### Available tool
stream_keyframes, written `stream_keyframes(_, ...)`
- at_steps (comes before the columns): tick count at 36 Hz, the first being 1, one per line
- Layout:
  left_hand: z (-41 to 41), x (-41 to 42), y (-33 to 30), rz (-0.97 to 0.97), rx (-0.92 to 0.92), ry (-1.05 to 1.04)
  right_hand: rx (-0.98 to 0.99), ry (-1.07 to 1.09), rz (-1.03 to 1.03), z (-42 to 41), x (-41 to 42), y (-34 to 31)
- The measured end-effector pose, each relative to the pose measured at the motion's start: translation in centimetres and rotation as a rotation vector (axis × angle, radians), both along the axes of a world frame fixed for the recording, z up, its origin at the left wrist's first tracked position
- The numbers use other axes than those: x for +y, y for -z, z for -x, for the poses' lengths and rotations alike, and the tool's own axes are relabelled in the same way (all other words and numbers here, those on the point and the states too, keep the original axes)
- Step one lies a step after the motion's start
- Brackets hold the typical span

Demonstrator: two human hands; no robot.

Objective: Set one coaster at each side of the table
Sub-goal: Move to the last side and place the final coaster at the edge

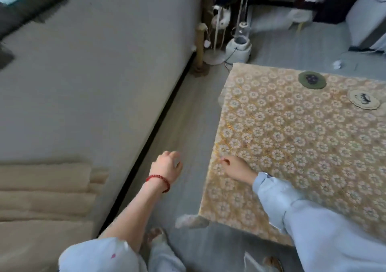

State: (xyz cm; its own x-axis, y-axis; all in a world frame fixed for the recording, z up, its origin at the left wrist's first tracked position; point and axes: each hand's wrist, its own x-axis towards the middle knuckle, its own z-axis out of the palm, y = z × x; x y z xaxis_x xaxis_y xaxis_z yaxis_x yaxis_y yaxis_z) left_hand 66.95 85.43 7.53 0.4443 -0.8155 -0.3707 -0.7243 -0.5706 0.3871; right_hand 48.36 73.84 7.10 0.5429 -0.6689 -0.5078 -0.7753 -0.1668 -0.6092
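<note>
A low table covered in a gold cloth with white flowers fills the right side. Two round coasters lie near its far edge: a green coaster with a dark motif, and a cream coaster with a black drawing, to its right. My right hand rests on the cloth at the table's left edge, fingers pointing left, nothing visible in it. My left hand, with a red bead bracelet on the wrist, hangs over the floor left of the table, fingers loosely curled and empty.
A grey sofa runs along the left, with a folded beige blanket on it. A narrow strip of floor separates sofa and table. A white floor appliance and a stand sit beyond the table's far left corner.
</note>
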Motion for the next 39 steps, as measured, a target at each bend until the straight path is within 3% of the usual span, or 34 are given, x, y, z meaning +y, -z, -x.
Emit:
stream_keyframes(8,-15.8,4.2,-0.9,-0.033,0.031,-0.025,-0.025,0.084,-0.022,-15.5,2.9,0.0)
stream_keyframes(15,-21.6,-1.7,-0.8,-0.036,0.044,0.095,-0.021,0.184,-0.015,-20.0,0.3,-0.6)
stream_keyframes(22,-21.4,-12.9,-1.1,-0.028,0.027,0.357,-0.016,0.331,0.005,-20.0,-6.2,-0.1)
stream_keyframes(29,-20.5,-29.7,-2.1,0.016,-0.05,0.538,-0.057,0.541,0.019,-18.2,-19.1,-0.1)
stream_keyframes(39,-7.9,-49.4,-2.9,0.09,0.015,0.958,-0.052,0.969,0.065,-7.7,-30.1,-1.9)
